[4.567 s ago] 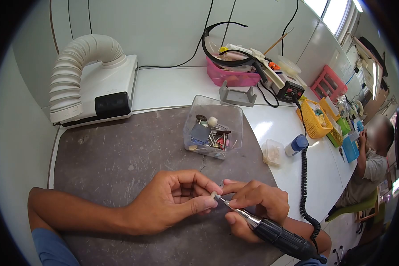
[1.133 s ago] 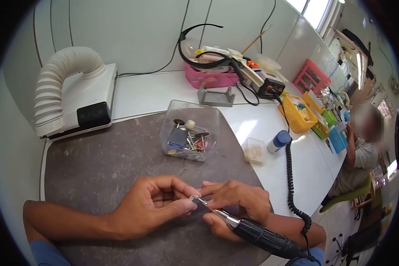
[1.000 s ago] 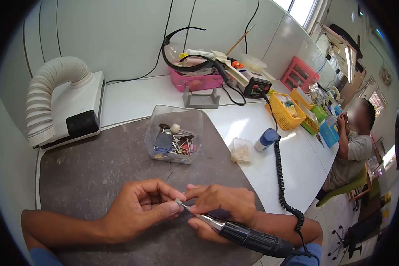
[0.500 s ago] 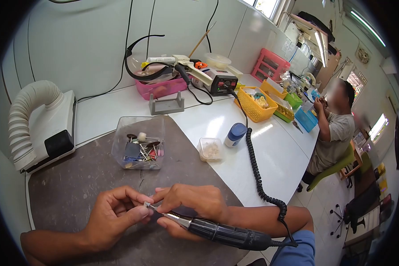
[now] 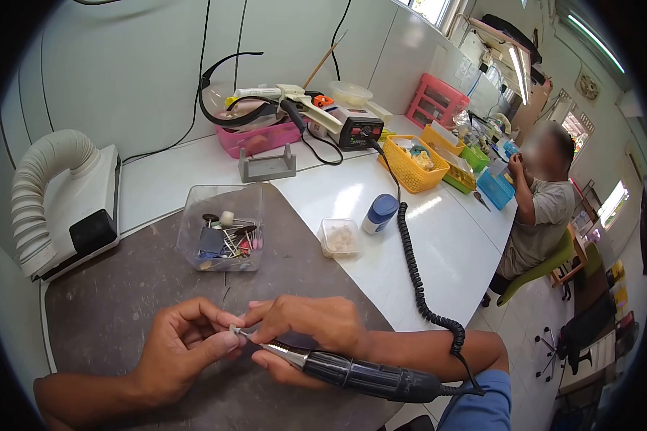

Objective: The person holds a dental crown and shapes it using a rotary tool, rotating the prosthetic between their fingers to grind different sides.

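Observation:
My right hand [image 5: 313,327] is wrapped round a black and silver rotary handpiece [image 5: 366,373], its metal tip pointing left. A coiled black cord runs from its rear end. My left hand [image 5: 187,348] pinches a small whitish piece [image 5: 235,330] between thumb and fingertips, right at the tip of the handpiece. The fingertips of both hands nearly meet there, above the dark grey mat [image 5: 136,280]. Beyond them stands a clear box [image 5: 221,228] holding several rotary bits and discs.
A small clear tub [image 5: 339,237] and a blue-capped bottle [image 5: 380,214] stand right of the mat. Behind are a control box [image 5: 361,131], a pink basket [image 5: 259,138] and a yellow basket [image 5: 415,169]. A white hose unit [image 5: 93,208] is at left; a seated person [image 5: 543,208] works at right.
The view has shifted very slightly. Both hands keep almost the same position, with the handpiece tip still at the small piece.

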`<state>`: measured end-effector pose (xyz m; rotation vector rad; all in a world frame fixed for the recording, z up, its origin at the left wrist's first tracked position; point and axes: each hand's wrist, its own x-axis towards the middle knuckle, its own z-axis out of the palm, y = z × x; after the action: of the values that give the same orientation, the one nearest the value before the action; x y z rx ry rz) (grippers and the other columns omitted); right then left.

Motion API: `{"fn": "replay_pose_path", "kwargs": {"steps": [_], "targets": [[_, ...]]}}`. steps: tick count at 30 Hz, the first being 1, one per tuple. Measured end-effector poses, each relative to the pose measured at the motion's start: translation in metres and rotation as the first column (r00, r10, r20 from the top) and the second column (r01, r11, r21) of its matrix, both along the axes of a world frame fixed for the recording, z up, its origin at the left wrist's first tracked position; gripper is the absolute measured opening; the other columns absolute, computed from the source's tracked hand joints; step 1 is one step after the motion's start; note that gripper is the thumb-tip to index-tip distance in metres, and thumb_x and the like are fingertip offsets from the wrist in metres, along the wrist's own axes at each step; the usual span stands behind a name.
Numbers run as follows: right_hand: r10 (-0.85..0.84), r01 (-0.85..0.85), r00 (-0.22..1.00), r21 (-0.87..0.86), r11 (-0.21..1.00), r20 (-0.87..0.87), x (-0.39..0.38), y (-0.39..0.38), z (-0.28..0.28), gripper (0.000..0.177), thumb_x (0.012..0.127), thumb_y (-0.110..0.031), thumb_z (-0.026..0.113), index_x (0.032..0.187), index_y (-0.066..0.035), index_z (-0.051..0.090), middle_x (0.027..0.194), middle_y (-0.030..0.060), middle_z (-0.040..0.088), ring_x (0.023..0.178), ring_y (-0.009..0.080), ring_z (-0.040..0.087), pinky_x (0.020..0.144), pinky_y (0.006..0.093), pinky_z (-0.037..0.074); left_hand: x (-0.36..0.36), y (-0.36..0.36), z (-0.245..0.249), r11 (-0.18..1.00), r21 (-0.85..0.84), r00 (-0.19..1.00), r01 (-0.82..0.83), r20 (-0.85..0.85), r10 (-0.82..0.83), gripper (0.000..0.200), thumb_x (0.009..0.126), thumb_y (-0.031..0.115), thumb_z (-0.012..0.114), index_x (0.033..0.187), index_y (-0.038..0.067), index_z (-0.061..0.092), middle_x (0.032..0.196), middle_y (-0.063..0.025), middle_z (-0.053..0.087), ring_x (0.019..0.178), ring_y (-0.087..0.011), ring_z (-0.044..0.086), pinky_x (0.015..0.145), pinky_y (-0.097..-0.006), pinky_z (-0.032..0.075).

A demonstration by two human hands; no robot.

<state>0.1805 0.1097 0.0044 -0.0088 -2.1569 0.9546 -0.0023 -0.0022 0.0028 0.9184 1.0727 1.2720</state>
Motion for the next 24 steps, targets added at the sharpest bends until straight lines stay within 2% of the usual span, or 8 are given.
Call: {"fn": "replay_pose_path", "kwargs": {"steps": [3, 6, 8, 9, 12, 16, 20, 24], "targets": [[0.022, -0.022, 1.0, -0.009, 1.0, 0.007, -0.001, 0.001, 0.0, 0.02, 0.072, -0.005, 0.072, 0.086, 0.002, 0.06, 0.081, 0.0142, 0.064, 0.087, 0.0302, 0.068, 0.084, 0.0411, 0.055, 0.0, 0.001, 0.0, 1.0, 0.0, 1.0, 0.005, 0.003, -0.005, 0.016, 0.087, 0.005, 0.061, 0.101, -0.002, 0.057, 0.094, -0.0102, 0.064, 0.085, -0.0121, 0.063, 0.08, -0.0254, 0.052], [-0.012, 0.017, 0.996, 0.057, 0.998, -0.09, -0.001, 0.004, 0.0, 0.021, 0.072, -0.005, 0.073, 0.087, 0.002, 0.06, 0.08, 0.015, 0.064, 0.084, 0.0294, 0.068, 0.079, 0.0388, 0.056, -0.001, 0.0, 0.002, 1.0, -0.001, 1.0, -0.004, -0.014, 0.004, 0.015, 0.088, 0.006, 0.062, 0.1, -0.002, 0.057, 0.094, -0.0102, 0.064, 0.086, -0.0123, 0.063, 0.08, -0.0256, 0.052], [-0.089, 0.086, 0.995, -0.042, 0.995, -0.055, 0.0, 0.003, -0.001, 0.021, 0.072, -0.007, 0.075, 0.085, 0.003, 0.061, 0.079, 0.015, 0.064, 0.079, 0.028, 0.068, 0.071, 0.0348, 0.056, -0.001, -0.001, 0.001, 1.0, 0.007, 1.0, -0.007, -0.026, 0.008, 0.015, 0.088, 0.006, 0.062, 0.1, -0.002, 0.057, 0.093, -0.0102, 0.064, 0.086, -0.0124, 0.062, 0.08, -0.0258, 0.052], [-0.091, 0.091, 0.995, -0.004, 0.996, -0.042, 0.0, 0.005, 0.0, 0.02, 0.075, -0.008, 0.075, 0.086, 0.002, 0.061, 0.079, 0.0141, 0.065, 0.073, 0.0242, 0.067, 0.063, 0.0304, 0.054, 0.0, -0.001, 0.0, 1.0, 0.02, 1.0, -0.009, 0.001, 0.009, 0.015, 0.088, 0.006, 0.062, 0.099, -0.002, 0.057, 0.093, -0.0102, 0.064, 0.085, -0.0126, 0.063, 0.08, -0.0259, 0.052], [-0.031, 0.033, 0.998, -0.051, 0.998, 0.047, 0.001, 0.006, 0.009, 0.018, 0.077, -0.007, 0.074, 0.089, 0.0, 0.061, 0.08, 0.0129, 0.065, 0.07, 0.0204, 0.065, 0.059, 0.0275, 0.051, -0.001, 0.0, -0.003, 0.999, 0.034, 1.0, -0.01, 0.016, 0.009, 0.014, 0.089, 0.007, 0.061, 0.099, -0.002, 0.057, 0.093, -0.0103, 0.064, 0.083, -0.0133, 0.063, 0.08, -0.0266, 0.052], [-0.043, 0.045, 0.999, -0.127, 0.991, 0.018, 0.001, 0.006, 0.0, 0.017, 0.08, -0.006, 0.072, 0.092, -0.002, 0.061, 0.084, 0.0118, 0.066, 0.07, 0.0169, 0.064, 0.059, 0.0255, 0.05, -0.001, 0.0, -0.001, 1.0, 0.013, 0.999, 0.008, -0.05, -0.008, 0.014, 0.088, 0.007, 0.063, 0.098, -0.002, 0.057, 0.093, -0.0107, 0.065, 0.083, -0.0143, 0.064, 0.081, -0.0275, 0.052], [-0.038, 0.045, 0.998, -0.192, 0.98, 0.043, -0.003, 0.001, 0.0, 0.015, 0.079, -0.003, 0.071, 0.09, -0.003, 0.061, 0.091, 0.0099, 0.067, 0.077, 0.0152, 0.065, 0.063, 0.025, 0.051, 0.002, 0.002, -0.001, 1.0, 0.014, 1.0, 0.018, 0.007, -0.019, 0.021, 0.087, 0.005, 0.064, 0.104, -0.003, 0.055, 0.092, -0.0116, 0.065, 0.084, -0.0151, 0.065, 0.079, -0.0271, 0.053], [0.017, -0.016, 1.0, -0.157, 0.987, 0.005, -0.004, 0.0, 0.001, 0.02, 0.073, 0.003, 0.07, 0.088, -0.005, 0.058, 0.083, 0.0077, 0.064, 0.075, 0.0218, 0.064, 0.067, 0.0303, 0.05, 0.003, 0.003, 0.001, 1.0, 0.011, 1.0, -0.001, 0.014, 0.001, 0.034, 0.085, 0.001, 0.063, 0.115, -0.003, 0.047, 0.091, -0.0135, 0.066, 0.084, -0.0167, 0.066, 0.079, -0.0274, 0.054]]}}
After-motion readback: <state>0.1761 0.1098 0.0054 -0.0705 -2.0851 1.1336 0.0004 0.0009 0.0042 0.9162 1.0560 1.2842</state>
